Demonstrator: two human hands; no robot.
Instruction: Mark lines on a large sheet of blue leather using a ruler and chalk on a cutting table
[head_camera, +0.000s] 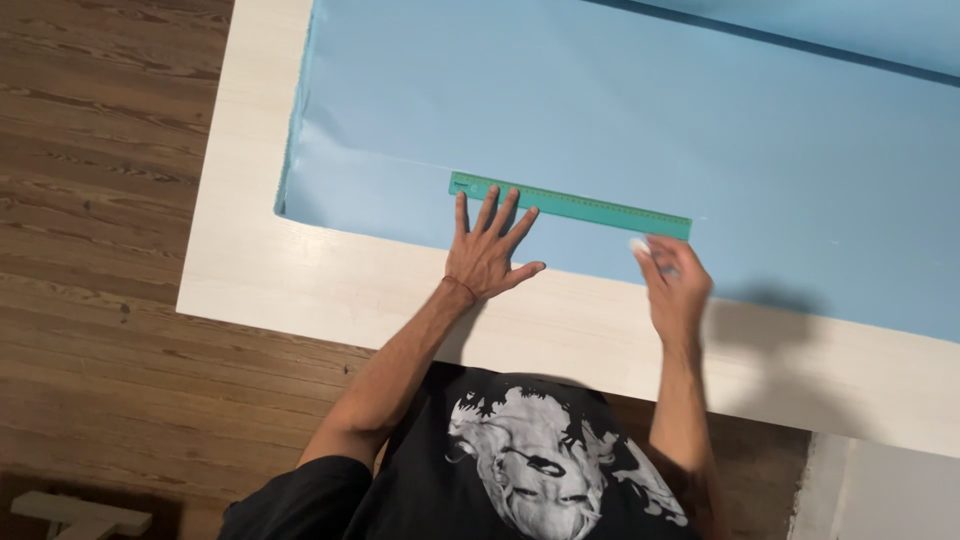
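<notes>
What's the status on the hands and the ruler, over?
Left hand flat, fingers spread, pressing green ruler onto blue sheet. Right hand at ruler's right end, pinching a small white thing, blurred. Nothing blocking the ruler.

You're not looking at any packages, labels, signs or screens here; nothing of that kind is showing anywhere in your head view right now.

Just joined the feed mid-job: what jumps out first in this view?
A large light-blue sheet covers most of the white table. Near its front edge lies a green ruler, pinned by the spread left hand. The right hand holds something small and white, blurred, at the ruler's right end.
</notes>
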